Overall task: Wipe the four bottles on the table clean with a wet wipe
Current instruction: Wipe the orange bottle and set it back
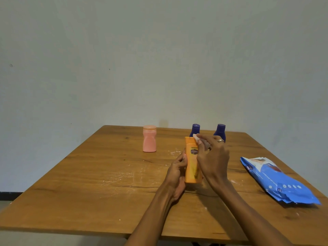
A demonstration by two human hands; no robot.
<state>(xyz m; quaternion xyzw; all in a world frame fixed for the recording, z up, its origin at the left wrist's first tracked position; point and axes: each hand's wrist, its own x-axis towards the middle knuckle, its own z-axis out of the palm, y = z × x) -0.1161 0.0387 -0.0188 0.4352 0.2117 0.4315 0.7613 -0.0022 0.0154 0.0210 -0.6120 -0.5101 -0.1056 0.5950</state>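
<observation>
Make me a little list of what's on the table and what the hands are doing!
bottle being wiped: orange bottle, standing upright
left hand: grips the orange bottle's side
right hand: presses a white wet wipe near the bottle's top
waiting bottles: pink bottle far left; two purple bottles behind the hands
wipes pack: blue wipes pack lying flat at the right
table: wooden, with white scuff marks
</observation>
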